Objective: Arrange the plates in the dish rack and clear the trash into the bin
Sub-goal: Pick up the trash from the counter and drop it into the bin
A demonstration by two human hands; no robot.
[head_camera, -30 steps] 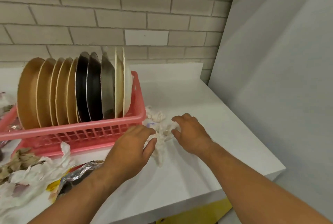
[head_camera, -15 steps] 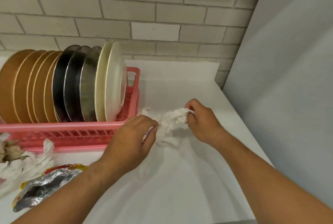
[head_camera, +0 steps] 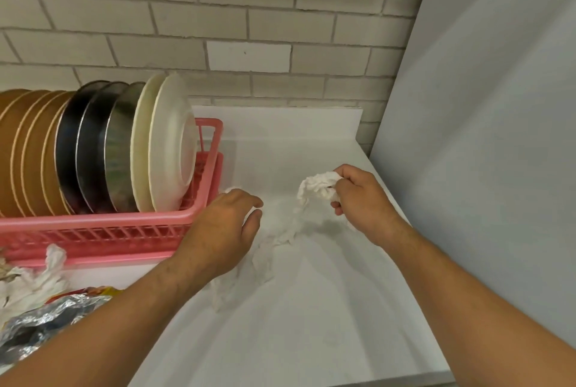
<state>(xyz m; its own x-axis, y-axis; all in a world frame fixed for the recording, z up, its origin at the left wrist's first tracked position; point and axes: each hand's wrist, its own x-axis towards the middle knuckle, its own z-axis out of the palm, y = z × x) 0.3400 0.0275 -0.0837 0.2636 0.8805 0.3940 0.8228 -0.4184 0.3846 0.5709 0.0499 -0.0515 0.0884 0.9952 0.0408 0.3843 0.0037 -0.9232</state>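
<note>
Fingers (head_camera: 349,173) of the right hand (head_camera: 364,203) are curled round a crumpled white tissue (head_camera: 314,184), lifted above the counter (head_camera: 311,340) near its back right corner. A twisted tail of the tissue trails down to the counter and runs under the left hand (head_camera: 218,231). That hand's fingers bend downward just beside the right end of the pink dish rack (head_camera: 109,218), with white showing between thumb and forefinger; whether they pinch the paper I cannot tell. Plates (head_camera: 168,143) stand on edge in a row in the rack, brown, then dark metal, then cream. At the counter's left edge, in front of the rack, lie more crumpled paper (head_camera: 37,280) and a foil wrapper (head_camera: 46,321).
</note>
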